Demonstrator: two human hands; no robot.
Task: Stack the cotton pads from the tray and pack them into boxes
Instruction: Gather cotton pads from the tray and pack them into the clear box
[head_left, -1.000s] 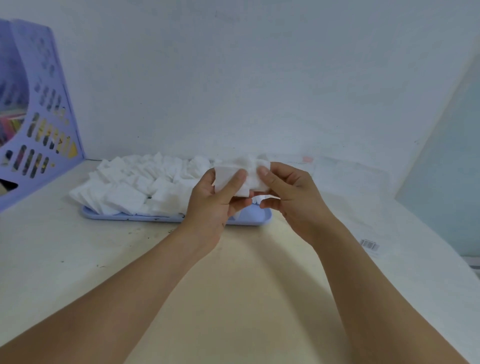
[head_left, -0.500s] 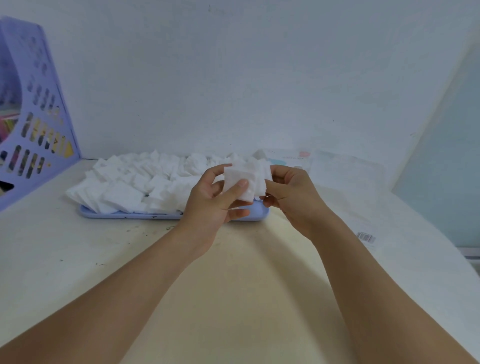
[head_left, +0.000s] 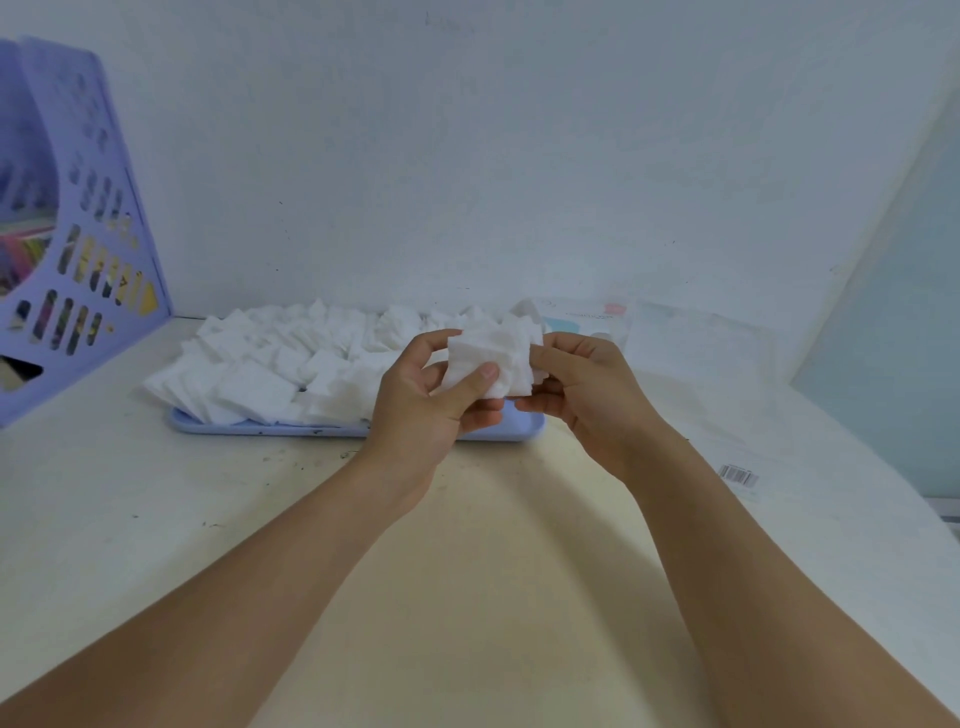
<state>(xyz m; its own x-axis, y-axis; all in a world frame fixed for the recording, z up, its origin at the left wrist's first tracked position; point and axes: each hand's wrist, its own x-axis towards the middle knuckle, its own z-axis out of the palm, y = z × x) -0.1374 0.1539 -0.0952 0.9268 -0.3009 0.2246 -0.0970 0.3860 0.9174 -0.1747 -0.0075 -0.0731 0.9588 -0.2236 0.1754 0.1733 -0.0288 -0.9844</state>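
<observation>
Left hand (head_left: 421, 402): grip clamped on a small stack of cotton pads (head_left: 488, 364).
Right hand (head_left: 587, 389): grip pinching the same stack's right edge.
Tray (head_left: 260, 427): on the tabletop (head_left: 467, 545), heaped with loose pads.

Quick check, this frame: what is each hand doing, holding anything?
Left hand: grips the small stack of cotton pads, thumb across its front.
Right hand: pinches the same stack's right edge.

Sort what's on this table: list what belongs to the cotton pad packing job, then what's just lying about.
Part of the job:
held stack of cotton pads, gripped by left hand and right hand
loose cotton pads
blue tray

Lying about:
purple file rack
clear packaging with barcode
</observation>
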